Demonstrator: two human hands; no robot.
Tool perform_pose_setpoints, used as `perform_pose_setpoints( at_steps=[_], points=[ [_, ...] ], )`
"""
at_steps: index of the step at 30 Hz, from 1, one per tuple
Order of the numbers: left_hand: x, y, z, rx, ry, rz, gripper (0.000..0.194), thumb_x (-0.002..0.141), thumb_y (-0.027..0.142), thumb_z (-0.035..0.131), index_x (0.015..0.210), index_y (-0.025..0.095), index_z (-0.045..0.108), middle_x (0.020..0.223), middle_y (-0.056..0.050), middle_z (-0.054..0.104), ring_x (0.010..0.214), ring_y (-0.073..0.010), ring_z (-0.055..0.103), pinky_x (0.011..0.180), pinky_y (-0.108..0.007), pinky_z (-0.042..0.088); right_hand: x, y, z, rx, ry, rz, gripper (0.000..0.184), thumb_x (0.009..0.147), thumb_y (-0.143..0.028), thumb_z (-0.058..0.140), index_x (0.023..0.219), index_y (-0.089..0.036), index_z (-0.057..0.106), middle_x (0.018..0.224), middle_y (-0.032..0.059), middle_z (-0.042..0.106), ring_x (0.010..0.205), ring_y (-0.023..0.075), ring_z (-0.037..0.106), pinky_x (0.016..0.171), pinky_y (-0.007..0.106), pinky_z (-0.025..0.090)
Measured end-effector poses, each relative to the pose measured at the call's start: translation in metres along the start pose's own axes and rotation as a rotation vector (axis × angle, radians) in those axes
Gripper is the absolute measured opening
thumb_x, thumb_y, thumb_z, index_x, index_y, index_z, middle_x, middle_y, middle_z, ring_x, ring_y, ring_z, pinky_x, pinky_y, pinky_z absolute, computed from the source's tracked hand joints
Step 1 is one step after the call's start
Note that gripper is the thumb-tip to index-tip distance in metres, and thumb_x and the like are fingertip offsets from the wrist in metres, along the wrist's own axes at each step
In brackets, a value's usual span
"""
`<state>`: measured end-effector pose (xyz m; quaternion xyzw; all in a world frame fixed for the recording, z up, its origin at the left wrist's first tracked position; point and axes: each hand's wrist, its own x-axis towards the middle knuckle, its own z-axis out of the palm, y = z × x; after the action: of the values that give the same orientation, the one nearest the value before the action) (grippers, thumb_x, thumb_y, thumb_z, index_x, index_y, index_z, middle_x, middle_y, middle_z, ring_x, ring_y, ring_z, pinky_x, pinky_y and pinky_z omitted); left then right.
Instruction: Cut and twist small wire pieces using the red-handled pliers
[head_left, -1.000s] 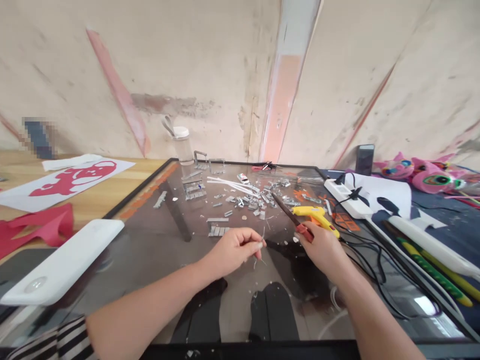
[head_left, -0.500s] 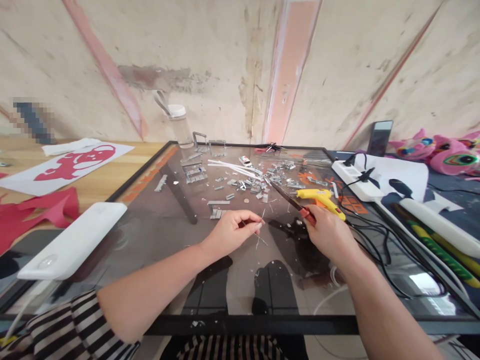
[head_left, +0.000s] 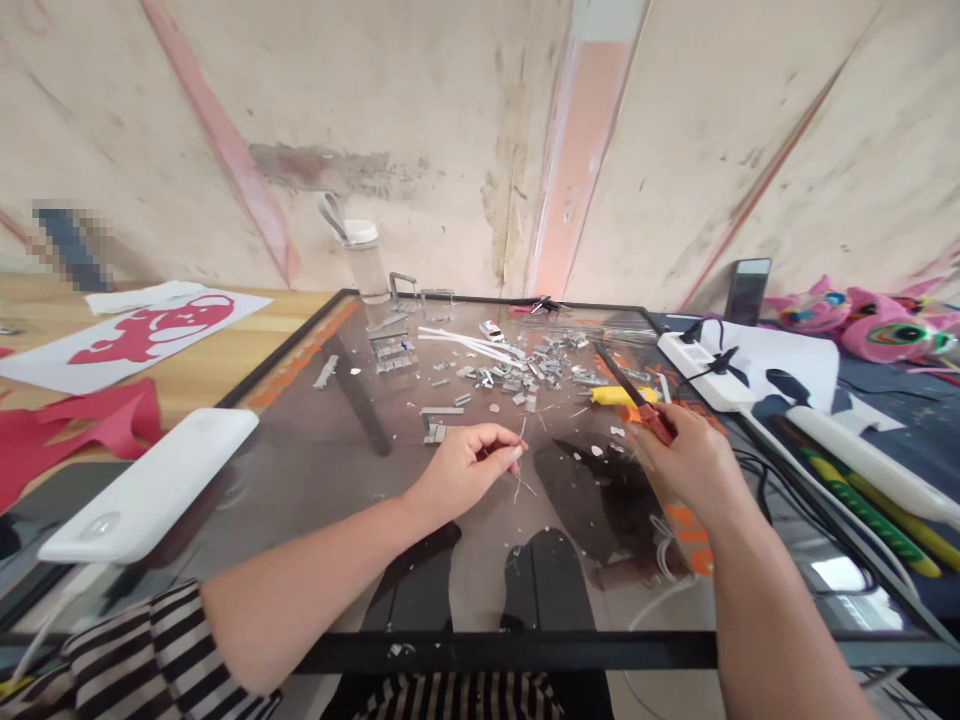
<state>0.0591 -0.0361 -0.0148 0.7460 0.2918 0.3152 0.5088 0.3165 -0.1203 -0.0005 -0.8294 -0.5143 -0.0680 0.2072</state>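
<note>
From the head camera, the left hand (head_left: 466,468) pinches a thin wire (head_left: 519,462), probably metal, between thumb and fingertips above the glass tabletop (head_left: 315,470), toward its near edge. It looks light, springy and easily bent; gripping close to the fingertips suits it. The right hand (head_left: 690,462) is closed around red-handled pliers (head_left: 637,400), just right of the wire.

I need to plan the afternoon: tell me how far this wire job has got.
Done: metal clips and offcuts litter the glass table. In hand: left hand pinches thin wire; right hand grips red-handled pliers. Left: white strips lie untouched.
</note>
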Motion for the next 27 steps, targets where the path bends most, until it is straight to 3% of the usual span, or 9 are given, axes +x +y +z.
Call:
perform_pose_setpoints(
  at_steps=[6,13,19,27],
  points=[
    [-0.002,0.001,0.001,0.022,-0.015,0.025,0.017,0.079,0.028,0.052,0.078,0.015,0.063,0.065,0.0,0.063,0.062,-0.0101,0.054,0.061,-0.02,0.042,-0.004,0.011,-0.009,-0.131,-0.098,0.068,0.034,0.07,-0.049,0.052,0.087,-0.021,0.059,0.077,0.0056,0.062,0.068,0.0202,0.057,0.051,0.024,0.032],
    [-0.006,0.003,0.002,0.025,-0.045,0.022,0.019,0.079,0.03,0.051,0.077,0.015,0.062,0.065,-0.001,0.062,0.061,-0.0109,0.054,0.061,-0.021,0.042,-0.019,0.005,-0.023,-0.254,-0.277,-0.073,0.028,0.07,-0.042,0.055,0.089,-0.023,0.061,0.082,0.0058,0.063,0.071,0.0207,0.059,0.053,0.025,0.031],
    [-0.006,0.003,0.004,0.016,-0.069,0.014,0.018,0.079,0.029,0.051,0.079,0.015,0.062,0.065,-0.001,0.062,0.062,-0.0112,0.054,0.06,-0.021,0.042,-0.018,-0.003,-0.036,-0.489,-0.31,-0.106,0.026,0.077,-0.041,0.048,0.083,-0.02,0.063,0.08,0.0106,0.062,0.072,0.0244,0.06,0.056,0.029,0.034],
    [-0.007,0.003,0.004,0.029,-0.075,0.019,0.017,0.078,0.027,0.05,0.078,0.015,0.062,0.065,-0.001,0.061,0.062,-0.0117,0.055,0.061,-0.021,0.042,0.018,-0.033,-0.006,-0.45,-0.247,-0.082,0.026,0.077,-0.035,0.049,0.09,-0.017,0.062,0.093,0.0127,0.061,0.084,0.0263,0.06,0.062,0.031,0.039]
  ],
)
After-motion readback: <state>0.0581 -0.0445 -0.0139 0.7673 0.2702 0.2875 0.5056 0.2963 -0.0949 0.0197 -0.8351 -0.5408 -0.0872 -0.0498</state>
